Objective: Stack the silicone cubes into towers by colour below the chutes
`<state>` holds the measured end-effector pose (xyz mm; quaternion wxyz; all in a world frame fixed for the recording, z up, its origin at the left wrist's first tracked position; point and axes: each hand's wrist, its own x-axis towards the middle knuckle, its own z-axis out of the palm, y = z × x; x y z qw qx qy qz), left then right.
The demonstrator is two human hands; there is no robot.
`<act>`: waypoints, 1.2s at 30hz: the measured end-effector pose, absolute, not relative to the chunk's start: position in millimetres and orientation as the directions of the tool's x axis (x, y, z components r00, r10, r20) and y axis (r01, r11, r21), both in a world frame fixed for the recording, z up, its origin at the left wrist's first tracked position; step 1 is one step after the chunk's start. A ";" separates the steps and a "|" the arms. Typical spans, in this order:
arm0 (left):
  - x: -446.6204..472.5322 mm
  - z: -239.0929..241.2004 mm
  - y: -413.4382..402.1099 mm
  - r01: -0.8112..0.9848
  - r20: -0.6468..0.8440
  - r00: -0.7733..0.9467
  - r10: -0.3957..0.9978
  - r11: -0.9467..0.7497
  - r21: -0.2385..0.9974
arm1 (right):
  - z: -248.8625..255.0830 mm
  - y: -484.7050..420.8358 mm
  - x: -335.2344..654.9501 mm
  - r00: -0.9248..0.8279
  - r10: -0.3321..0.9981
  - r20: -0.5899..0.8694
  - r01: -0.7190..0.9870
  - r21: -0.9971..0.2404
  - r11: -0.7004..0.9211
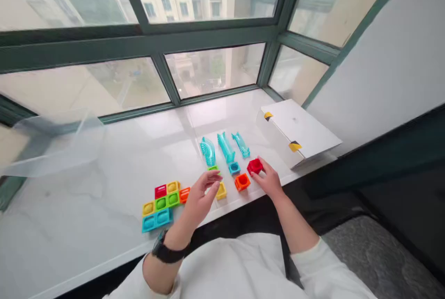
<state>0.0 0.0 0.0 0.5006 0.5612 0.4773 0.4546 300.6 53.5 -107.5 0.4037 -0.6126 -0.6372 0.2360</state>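
My right hand [270, 180] grips a red block [255, 165] between thumb and fingers, at the right end of a small group of blocks. Just left of it sits an orange block [242, 181] with a round opening, and behind that a blue block [234, 168]. My left hand [203, 193] hangs over the group with fingers stretched and nothing visible in them. It partly covers a yellow block [221, 191] and a green block [213, 168]. Behind lie three clear teal track pieces: a curved one [207, 151], a long one [225, 147] and a shorter one [241, 145].
Left of my left hand, several coloured blocks stand close together, among them a blue one [162, 217] and a red one [160, 191]. A white box [301, 127] with yellow-and-black tabs stands at right. A translucent bin [62, 148] is far left, and windows [215, 72] line the back.
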 end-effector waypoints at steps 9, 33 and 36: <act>-0.1 5.8 -2.6 0.072 -0.009 0.118 0.993 0.000 0.997 | -106.2 53.3 299.2 0.071 0.956 0.283 0.609 -0.772 0.183; -4.9 13.4 -8.5 0.113 -0.045 0.107 0.993 0.032 0.993 | -109.6 51.9 298.8 0.062 0.965 0.254 0.561 -0.809 0.177; -5.8 13.1 -9.2 0.113 -0.048 0.105 0.993 0.036 0.993 | -111.2 51.5 298.2 0.067 0.962 0.264 0.568 -0.803 0.181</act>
